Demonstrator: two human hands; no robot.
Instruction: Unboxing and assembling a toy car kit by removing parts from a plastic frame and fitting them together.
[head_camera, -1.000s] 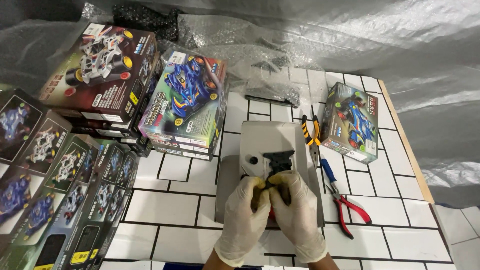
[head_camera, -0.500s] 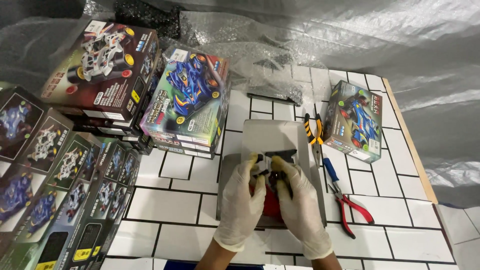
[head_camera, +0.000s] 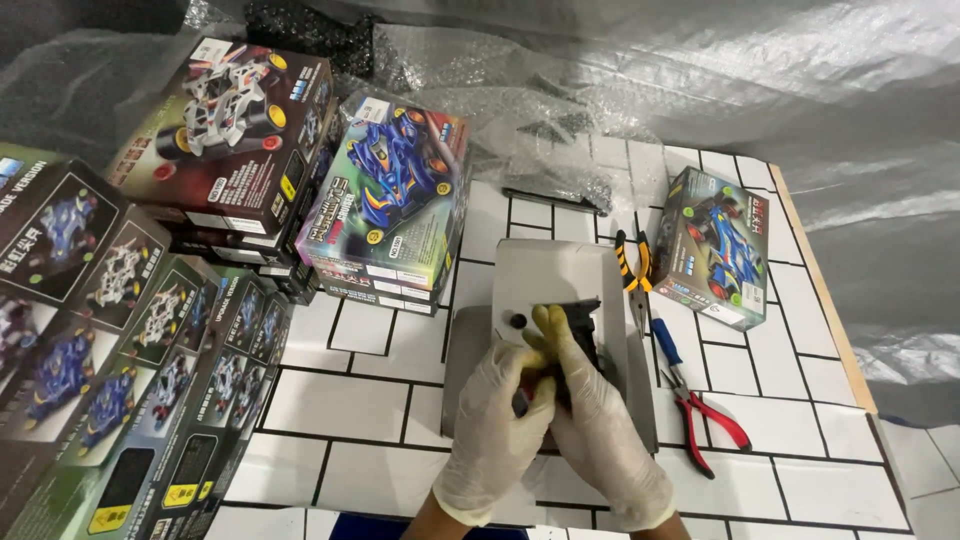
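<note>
Far left, a stack of toy car kit boxes (head_camera: 120, 370) lies flat along the tabletop (head_camera: 340, 400) edge, all closed. Next along, a dark red kit box (head_camera: 235, 130) sits on a pile, and a green and blue kit box (head_camera: 395, 195) leans beside it, also shut.

Now the centre: a grey tray (head_camera: 560, 275) on the white tiles, and over it both gloved hands meet. The left hand (head_camera: 495, 435) is curled, fingers pinched on the near side of a small black plastic part (head_camera: 578, 325). The right hand (head_camera: 600, 420) comes in tight alongside, its yellow-stained fingertips gripping the same part from the top. So both hands are pressed together and clamped on that piece, held just above the tray. A small black round bit (head_camera: 518, 321) lies loose on the tray just left of them.

My read: the build is early, only this one dark piece in hand, no wheels or body shell in sight.

Right of the tray, yellow-handled cutters (head_camera: 633, 265), a blue-handled screwdriver (head_camera: 665, 345) and red-handled pliers (head_camera: 710, 425) lie untouched. Further right, one more small kit box (head_camera: 720, 245), and clear plastic sheeting (head_camera: 800, 90) behind.
</note>
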